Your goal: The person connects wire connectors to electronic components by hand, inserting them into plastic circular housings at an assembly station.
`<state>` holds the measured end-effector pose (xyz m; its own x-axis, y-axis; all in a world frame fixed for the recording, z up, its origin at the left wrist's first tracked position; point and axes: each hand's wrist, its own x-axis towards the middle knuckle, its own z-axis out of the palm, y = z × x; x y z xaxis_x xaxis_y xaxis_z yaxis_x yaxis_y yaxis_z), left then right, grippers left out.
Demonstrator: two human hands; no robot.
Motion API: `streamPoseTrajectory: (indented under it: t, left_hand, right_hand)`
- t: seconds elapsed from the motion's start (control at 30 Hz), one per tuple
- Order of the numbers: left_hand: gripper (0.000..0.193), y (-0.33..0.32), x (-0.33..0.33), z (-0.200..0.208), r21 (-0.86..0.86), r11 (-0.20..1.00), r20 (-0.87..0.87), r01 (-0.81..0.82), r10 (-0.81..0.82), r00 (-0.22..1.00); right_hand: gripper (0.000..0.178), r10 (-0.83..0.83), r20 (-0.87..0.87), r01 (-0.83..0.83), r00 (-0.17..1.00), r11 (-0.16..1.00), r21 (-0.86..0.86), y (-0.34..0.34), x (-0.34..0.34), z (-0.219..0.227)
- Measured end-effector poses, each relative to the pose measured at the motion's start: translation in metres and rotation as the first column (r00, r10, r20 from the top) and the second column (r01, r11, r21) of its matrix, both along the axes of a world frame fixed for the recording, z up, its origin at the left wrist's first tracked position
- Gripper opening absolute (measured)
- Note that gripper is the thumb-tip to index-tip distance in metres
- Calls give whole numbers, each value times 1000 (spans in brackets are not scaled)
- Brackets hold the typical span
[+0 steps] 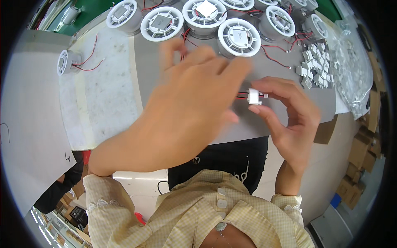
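Note:
Between the thumb and index finger of my right hand (295,115) is a small white plastic clip (253,96). Red and black wires (241,96) pass through it, and a small white plug (265,96) shows on the clip's right side. My left hand (186,99), smeared by motion, reaches across the middle of the grey mat. Its fingers are near a white round spoked unit (239,38) with a pale square label. Whether that hand holds anything is hidden by the blur.
Several more white round units (162,24) with red and black wires line the far side. A pile of white clips (316,66) lies at the right of the grey mat (277,76), beside clear plastic bags (351,62). One lone unit (64,62) lies on its side at left.

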<state>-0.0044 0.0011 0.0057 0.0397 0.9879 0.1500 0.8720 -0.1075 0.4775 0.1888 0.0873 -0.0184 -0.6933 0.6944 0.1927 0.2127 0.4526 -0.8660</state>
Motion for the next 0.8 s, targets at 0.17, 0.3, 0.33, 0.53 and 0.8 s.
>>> streamPoseTrajectory:
  t: [0.17, 0.3, 0.33, 0.53, 0.8]
  left_hand:
    - [13, -4, -5, -16, 2, 1000, -80, 32, -31, 996]
    - [17, -9, 1, -21, 47, 995, -114, 87, -81, 990]
    - [17, -11, 2, -17, 45, 995, -116, 86, -80, 990]
    - [56, -41, 3, 28, -4, 991, -302, -130, 123, 945]
    - [66, -61, -8, 18, -102, 982, 2, -157, 158, 987]
  right_hand:
    - [38, -68, 68, 55, 995, 981, 186, -12, -12, 0]
    - [38, -37, 141, -15, 989, 937, 348, -20, -15, 3]
    - [37, -122, 220, 7, 968, 886, 463, -23, -16, 11]
    - [33, -204, 403, -129, 892, 740, 660, -27, -9, 4]
    - [33, -56, 258, -136, 965, 731, 668, -31, -18, -9]
